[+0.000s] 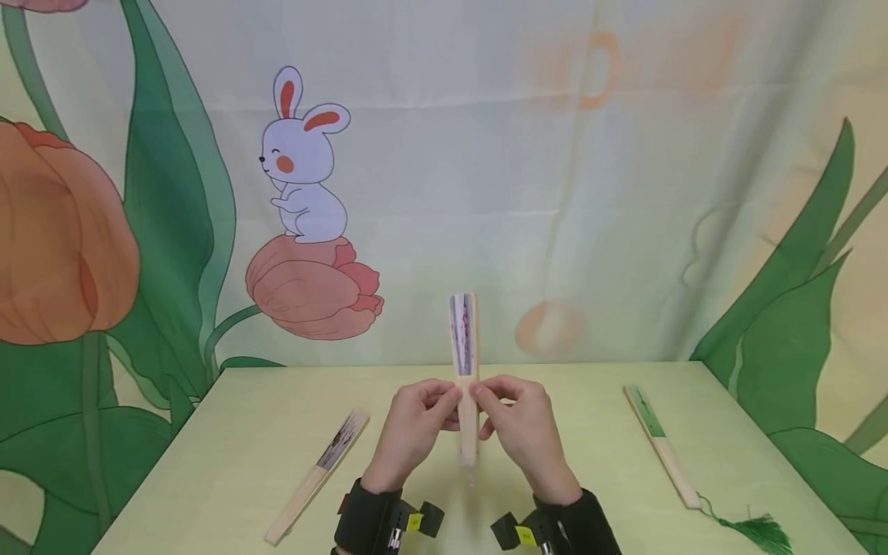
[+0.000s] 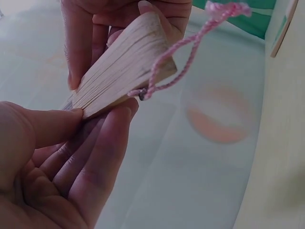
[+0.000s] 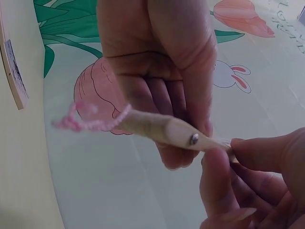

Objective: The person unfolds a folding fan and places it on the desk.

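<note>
A folded hand fan [image 1: 465,339] stands upright between both hands, its patterned purple-and-white leaf on top and its pale wooden ribs below. My left hand [image 1: 416,424] pinches its left side between thumb and fingers, near where leaf meets wood. On the other side my right hand [image 1: 523,424] pinches the fan's edge at about the same height. In the left wrist view the wooden ribs [image 2: 124,62] lie stacked together, and a pink cord [image 2: 181,52] loops from the rivet end. The right wrist view shows the metal rivet [image 3: 194,139] on the outer rib.
Left on the pale yellow table [image 1: 555,493] lies a second folded fan [image 1: 319,474] with a dark-patterned leaf. At the right lies a green-leafed folded fan [image 1: 662,447] with a green tassel [image 1: 759,532]. Behind the table hangs a printed cloth [image 1: 451,169] with a rabbit and tulips.
</note>
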Available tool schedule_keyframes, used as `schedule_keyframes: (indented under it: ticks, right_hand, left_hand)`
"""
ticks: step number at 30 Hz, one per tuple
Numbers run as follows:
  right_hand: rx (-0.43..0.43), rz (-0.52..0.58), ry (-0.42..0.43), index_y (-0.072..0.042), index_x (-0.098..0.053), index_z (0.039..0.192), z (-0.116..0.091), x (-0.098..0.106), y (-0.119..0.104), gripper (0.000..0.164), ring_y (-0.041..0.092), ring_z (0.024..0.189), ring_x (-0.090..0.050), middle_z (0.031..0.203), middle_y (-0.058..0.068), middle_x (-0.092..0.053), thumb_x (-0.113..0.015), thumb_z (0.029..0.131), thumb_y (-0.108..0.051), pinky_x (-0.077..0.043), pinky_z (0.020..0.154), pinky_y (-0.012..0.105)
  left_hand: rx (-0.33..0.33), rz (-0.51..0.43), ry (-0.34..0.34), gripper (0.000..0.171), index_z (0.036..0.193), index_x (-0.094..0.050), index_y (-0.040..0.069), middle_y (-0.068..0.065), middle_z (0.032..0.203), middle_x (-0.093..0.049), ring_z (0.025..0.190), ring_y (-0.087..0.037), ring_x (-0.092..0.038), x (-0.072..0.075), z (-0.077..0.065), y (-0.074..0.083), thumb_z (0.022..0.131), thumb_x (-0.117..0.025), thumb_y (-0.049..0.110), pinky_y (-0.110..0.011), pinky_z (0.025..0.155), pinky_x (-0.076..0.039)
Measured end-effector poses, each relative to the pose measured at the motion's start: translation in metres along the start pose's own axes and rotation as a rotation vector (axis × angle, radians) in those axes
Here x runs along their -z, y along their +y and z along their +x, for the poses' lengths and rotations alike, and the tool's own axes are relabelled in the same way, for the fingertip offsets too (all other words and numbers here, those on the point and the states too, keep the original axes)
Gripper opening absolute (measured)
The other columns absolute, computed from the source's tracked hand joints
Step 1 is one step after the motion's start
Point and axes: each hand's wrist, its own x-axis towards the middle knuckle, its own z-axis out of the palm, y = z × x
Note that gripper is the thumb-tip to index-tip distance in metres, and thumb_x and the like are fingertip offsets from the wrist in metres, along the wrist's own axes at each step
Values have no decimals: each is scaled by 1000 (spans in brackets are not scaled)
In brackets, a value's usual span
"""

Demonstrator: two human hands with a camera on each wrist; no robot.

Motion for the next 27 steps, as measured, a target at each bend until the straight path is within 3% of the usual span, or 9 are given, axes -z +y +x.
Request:
schedule_keyframes:
  ticks: [8, 15, 27]
  right_hand:
    - [-13, 41, 27, -2, -75, 91, 0, 1, 0, 14, 23, 46, -58, 81, 12, -66, -73, 90, -16, -48, 44, 26]
    - [-41, 88, 15, 0, -71, 94, 1, 4, -1, 15, 21, 44, -56, 81, 13, -64, -70, 92, -14, -38, 40, 21]
    - [-38, 186, -7, 4, -62, 96, 0, 9, -4, 14, 21, 43, -55, 79, 15, -58, -64, 96, -11, -45, 41, 24]
  left_hand:
    - [9, -22, 14, 26, 110, -69, -4, -12, 95, -73, 78, -23, -71, -2, 0, 1, 98, -62, 17, -31, 72, -58]
    - [22, -101, 6, 28, 112, -68, -4, -13, 96, -73, 80, -24, -71, -3, 1, 2, 97, -63, 19, -34, 75, -57]
    - [23, -222, -36, 37, 117, -64, -7, -18, 99, -71, 85, -26, -71, 0, 2, 2, 97, -63, 24, -38, 79, -57]
